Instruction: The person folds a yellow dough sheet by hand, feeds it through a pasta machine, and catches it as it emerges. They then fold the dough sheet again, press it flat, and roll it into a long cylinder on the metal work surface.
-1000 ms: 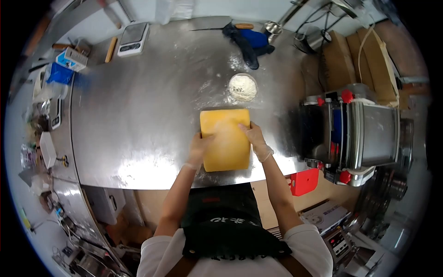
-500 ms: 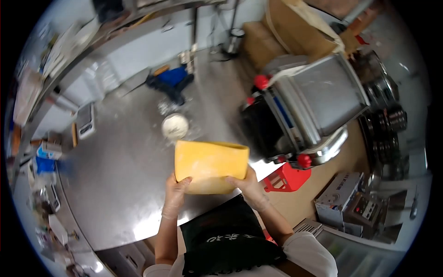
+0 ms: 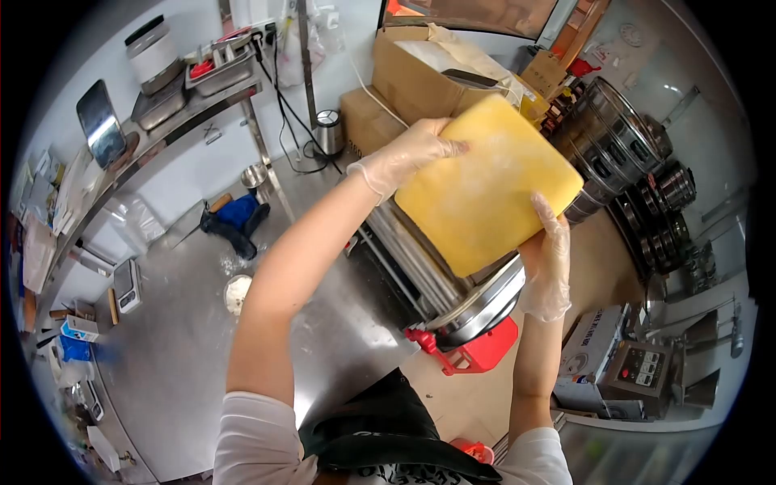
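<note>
A thick, flat slab of yellow dough [image 3: 489, 186], dusted with white flour, is held up between my two gloved hands. My left hand [image 3: 420, 153] grips its upper left edge, thumb on the face turned to me. At the lower right edge my right hand [image 3: 548, 250] holds it, fingers along the border and palm partly behind. Directly below and behind the slab is a dough roller machine [image 3: 416, 263] with metal rollers; the slab hides much of it.
On the steel table [image 3: 182, 364] stand a small bowl of white powder [image 3: 238, 295] and a dark blue bundle [image 3: 236, 217]. Cardboard boxes [image 3: 412, 69] are behind the machine, stacked metal steamers [image 3: 606, 133] to the right. A red stool [image 3: 481, 347] is on the floor.
Both hands have carried the dough from over the table's front edge up and right, above the roller machine. It is now tilted. The view has turned right.
</note>
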